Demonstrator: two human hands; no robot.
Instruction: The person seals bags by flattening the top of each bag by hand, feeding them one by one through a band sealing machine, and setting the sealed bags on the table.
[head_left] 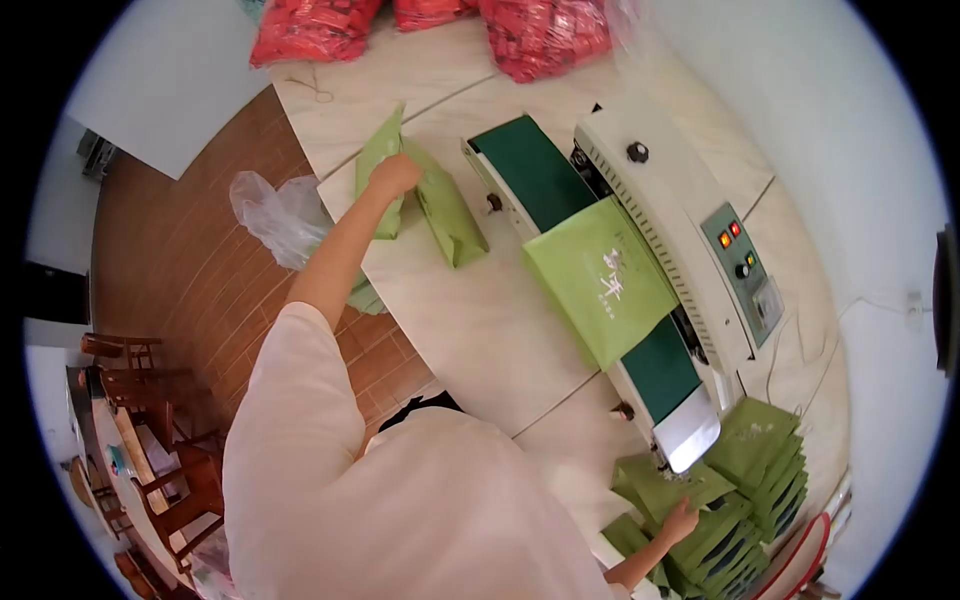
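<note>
At the table's left edge, my left hand is closed on the top of an upright green bag; a second green bag stands right beside it. Down at the lower right, my right hand grips the edge of another green bag, close to the stacked bags. A green bag with white lettering lies across the dark green belt of a band sealing machine, its far edge at the sealing housing. Neither hand touches that bag.
Rows of stacked green bags fill the lower right. Red plastic-wrapped packs lie at the table's far end. The machine's control panel has lit switches. A clear plastic bag hangs by the left edge; wooden chairs stand beyond.
</note>
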